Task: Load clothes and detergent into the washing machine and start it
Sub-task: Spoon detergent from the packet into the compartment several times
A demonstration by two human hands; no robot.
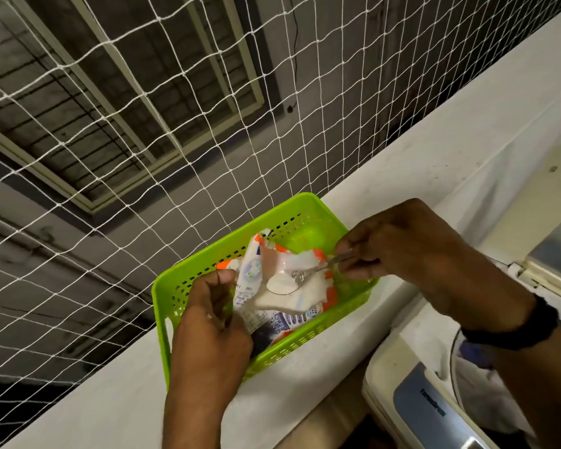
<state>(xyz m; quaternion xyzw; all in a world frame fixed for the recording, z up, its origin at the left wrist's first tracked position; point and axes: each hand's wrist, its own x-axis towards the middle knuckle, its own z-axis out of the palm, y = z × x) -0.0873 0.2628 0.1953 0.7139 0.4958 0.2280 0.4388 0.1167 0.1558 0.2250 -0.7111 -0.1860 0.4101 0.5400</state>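
Hands (pixel 209 322) (pixel 412 251) tight on detergent packet (pixel 290 319), spoon (pixel 305 275)

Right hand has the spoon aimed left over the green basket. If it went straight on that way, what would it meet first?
The right hand would likely meet the torn detergent packet first, where its spoon rests; just beyond, the left hand grips it. Depth is unclear from one view.

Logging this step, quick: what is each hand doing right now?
Left hand: grips the detergent packet.
Right hand: pinches a spoon heaped with powder.
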